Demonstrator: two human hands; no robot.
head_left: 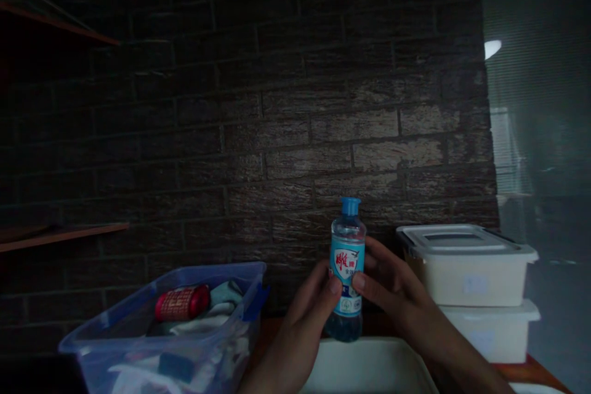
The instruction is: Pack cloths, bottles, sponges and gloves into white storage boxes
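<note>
A dish soap bottle (pixel 348 246) with a blue cap and a light-blue label stands upright between my two hands. My left hand (pixel 311 308) grips its left side, the thumb lying on the label. From the right, my right hand (pixel 392 289) holds it too, its thumb pressed against the label and its fingers behind the bottle. Just below the bottle's base is a whitish open tub (pixel 364 366). The bottle's back and most of my fingers behind it are hidden.
At left, a clear blue-rimmed plastic bin (pixel 161 345) holds cloths and a red can (pixel 182 303). Two lidded white boxes (pixel 478 280) are stacked at right. A dark brick wall (pixel 286 166) rises behind; shelf edges (pixel 64 236) jut in from the left.
</note>
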